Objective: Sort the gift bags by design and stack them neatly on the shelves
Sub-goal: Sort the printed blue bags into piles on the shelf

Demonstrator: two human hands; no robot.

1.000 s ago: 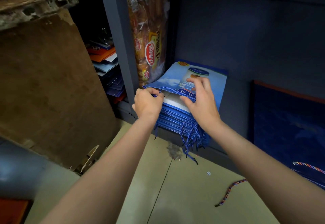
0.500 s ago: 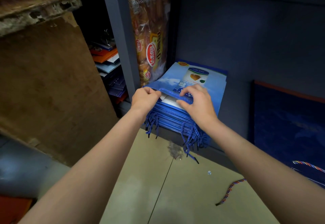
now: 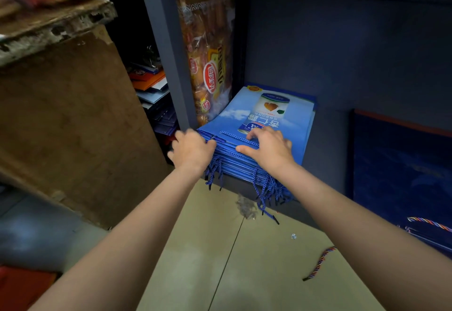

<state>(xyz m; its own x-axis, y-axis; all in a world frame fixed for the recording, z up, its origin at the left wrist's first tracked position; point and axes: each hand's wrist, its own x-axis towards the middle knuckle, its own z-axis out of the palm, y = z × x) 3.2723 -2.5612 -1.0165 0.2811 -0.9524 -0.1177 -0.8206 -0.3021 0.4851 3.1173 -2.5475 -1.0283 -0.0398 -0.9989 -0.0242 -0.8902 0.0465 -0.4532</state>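
Stack of blue gift bags [image 3: 274, 125]: lies flat on the bottom shelf [image 3: 325, 159], centre of my view; rope handles hang over the front edge toward 6 o'clock.

Top bag: printed face up, can and cloud picture showing; it sits square on the pile, where half a second ago I saw its near edge lifted with a pale inside showing.

Left hand [image 3: 193, 150]: at 9 o'clock of the stack, fingers curled at the front left corner by a handle loop; I cannot tell if it pinches the cord or only presses. It has slid outward since a second ago.

Right hand [image 3: 270, 148]: lies on the top bag's near edge, fingers bent and spread, pressing down over one handle cord, thumb pointing to 9 o'clock; it has drawn back from further up the print.

Snack packet [image 3: 208, 66]: upright at 11 o'clock of the stack, touching its far left corner.

Loose striped cord [image 3: 320, 263]: on the floor at 5 o'clock, well apart.

Meaning for the task: I judge this pile is being squared off and is nearly finished; dark bags [image 3: 401, 164] at 3 o'clock look unsorted.
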